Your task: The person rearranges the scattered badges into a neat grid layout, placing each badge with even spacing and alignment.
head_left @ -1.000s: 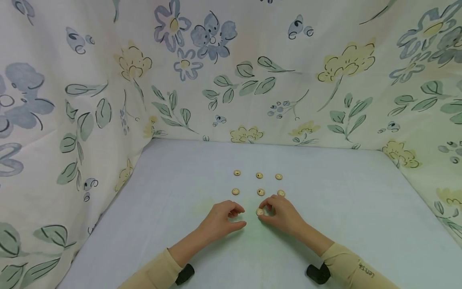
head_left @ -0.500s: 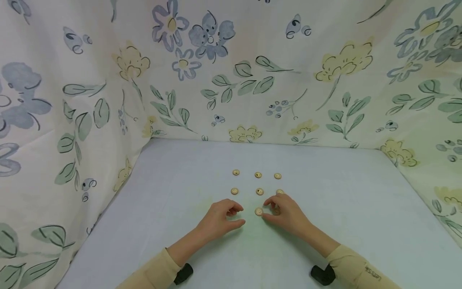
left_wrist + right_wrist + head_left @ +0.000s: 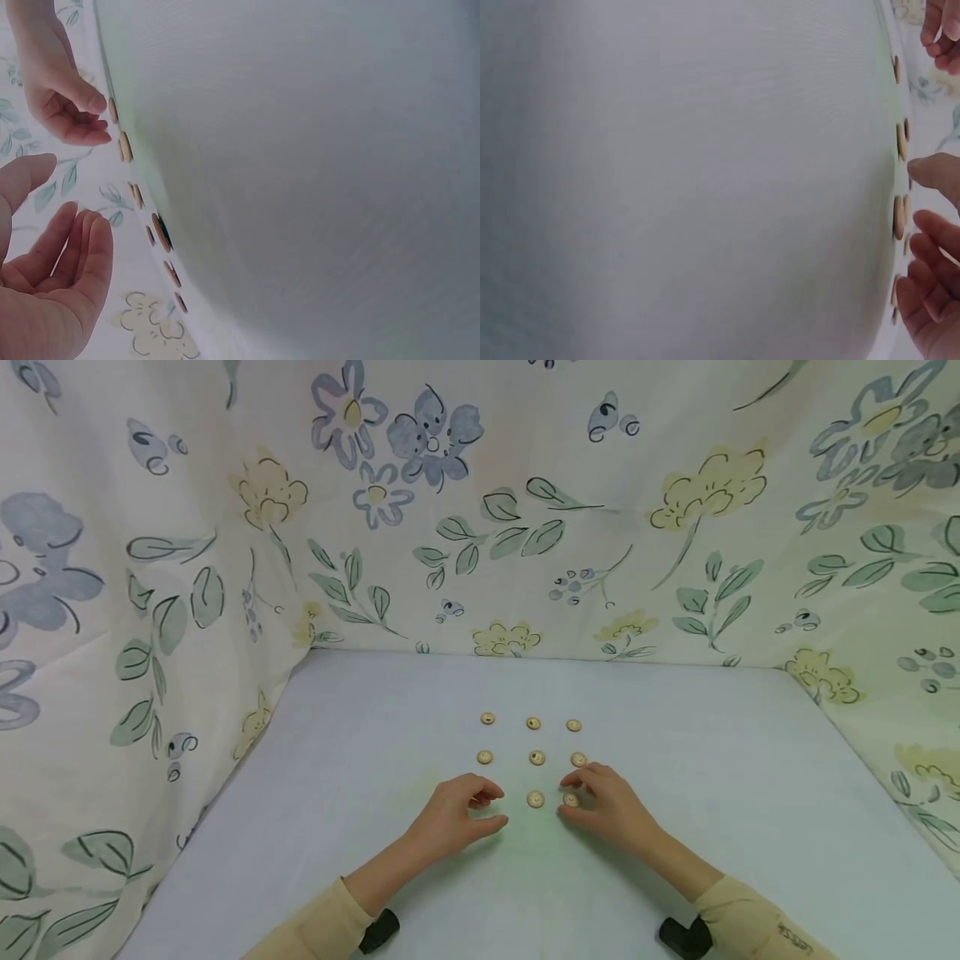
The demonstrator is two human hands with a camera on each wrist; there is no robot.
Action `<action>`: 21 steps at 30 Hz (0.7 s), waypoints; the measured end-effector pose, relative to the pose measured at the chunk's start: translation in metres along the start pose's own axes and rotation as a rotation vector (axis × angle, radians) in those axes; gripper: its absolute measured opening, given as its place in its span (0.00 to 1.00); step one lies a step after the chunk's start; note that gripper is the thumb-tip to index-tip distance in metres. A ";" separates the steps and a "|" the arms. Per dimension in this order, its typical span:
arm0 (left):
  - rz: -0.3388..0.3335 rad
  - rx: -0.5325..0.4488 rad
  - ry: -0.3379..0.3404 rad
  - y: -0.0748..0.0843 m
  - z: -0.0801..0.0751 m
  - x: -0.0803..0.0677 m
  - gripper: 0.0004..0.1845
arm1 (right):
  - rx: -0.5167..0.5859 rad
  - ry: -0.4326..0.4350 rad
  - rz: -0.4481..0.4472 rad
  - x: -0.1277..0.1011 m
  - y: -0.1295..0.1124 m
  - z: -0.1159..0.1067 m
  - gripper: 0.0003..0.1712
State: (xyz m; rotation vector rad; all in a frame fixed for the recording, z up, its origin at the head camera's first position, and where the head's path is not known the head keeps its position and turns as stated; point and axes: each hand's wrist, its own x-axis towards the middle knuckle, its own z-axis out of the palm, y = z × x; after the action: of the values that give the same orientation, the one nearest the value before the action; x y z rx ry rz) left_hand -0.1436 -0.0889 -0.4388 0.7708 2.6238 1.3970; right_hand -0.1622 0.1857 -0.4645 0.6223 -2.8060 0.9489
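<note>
Small round wooden buttons lie on the white table in rows. The front row has a button (image 3: 535,799) between the two hands and another button (image 3: 571,799) in the gap between the right hand's thumb and fingers. My right hand (image 3: 611,806) hovers around that second button, thumb and fingertips apart; contact is not visible. Just behind it, a middle-row button (image 3: 578,760) lies close to the right fingers. To the left, my left hand (image 3: 453,817) holds nothing, its thumb and fingers spread apart. In the left wrist view, the left hand (image 3: 60,277) also has nothing between its fingers.
The middle row also has a left button (image 3: 484,757) and a centre button (image 3: 537,758). At the back lie three more buttons, the left one (image 3: 487,718) among them. Floral cloth (image 3: 510,527) hangs behind and beside the table (image 3: 375,710).
My right hand has let go of the front-row button and moved right, to the other front-row button that it partly hid before. The left hand has stayed in place.
</note>
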 end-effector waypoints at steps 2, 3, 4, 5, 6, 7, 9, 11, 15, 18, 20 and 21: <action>0.003 0.000 0.005 0.000 0.000 0.000 0.14 | -0.006 0.006 0.000 -0.001 0.001 0.000 0.17; 0.005 -0.002 0.008 0.000 0.000 -0.001 0.14 | -0.011 0.008 0.000 -0.002 0.002 0.000 0.18; 0.006 -0.001 0.010 -0.001 0.000 -0.001 0.14 | -0.015 0.010 0.000 -0.002 0.002 -0.001 0.18; 0.007 -0.003 0.012 -0.001 0.000 -0.001 0.14 | -0.018 0.013 -0.001 -0.003 0.003 -0.001 0.18; 0.009 -0.005 0.013 -0.001 0.000 -0.001 0.14 | -0.020 0.015 0.000 -0.003 0.003 0.000 0.18; 0.012 -0.006 0.014 -0.001 0.000 -0.001 0.14 | -0.021 0.018 0.000 -0.003 0.004 0.000 0.18; 0.014 -0.013 0.015 -0.001 0.000 -0.002 0.14 | -0.022 0.018 0.004 -0.004 0.005 0.000 0.19; 0.019 -0.013 0.016 -0.001 0.000 -0.002 0.14 | -0.022 0.017 0.009 -0.005 0.006 0.000 0.19; 0.025 -0.013 0.017 -0.001 0.001 -0.002 0.14 | -0.026 0.010 0.017 -0.007 0.008 0.001 0.19; 0.026 -0.013 0.017 -0.001 0.001 -0.001 0.13 | -0.027 0.011 0.013 -0.007 0.009 0.000 0.18; 0.028 -0.012 0.018 -0.001 0.002 -0.001 0.13 | -0.026 0.013 0.008 -0.007 0.009 -0.001 0.17; 0.027 -0.011 0.019 -0.001 0.002 -0.001 0.13 | -0.023 0.014 0.006 -0.007 0.009 -0.001 0.17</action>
State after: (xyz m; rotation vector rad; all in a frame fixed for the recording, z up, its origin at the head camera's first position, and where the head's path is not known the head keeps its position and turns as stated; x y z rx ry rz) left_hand -0.1427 -0.0886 -0.4406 0.7990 2.6273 1.4312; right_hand -0.1596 0.1950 -0.4698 0.6022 -2.8041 0.9170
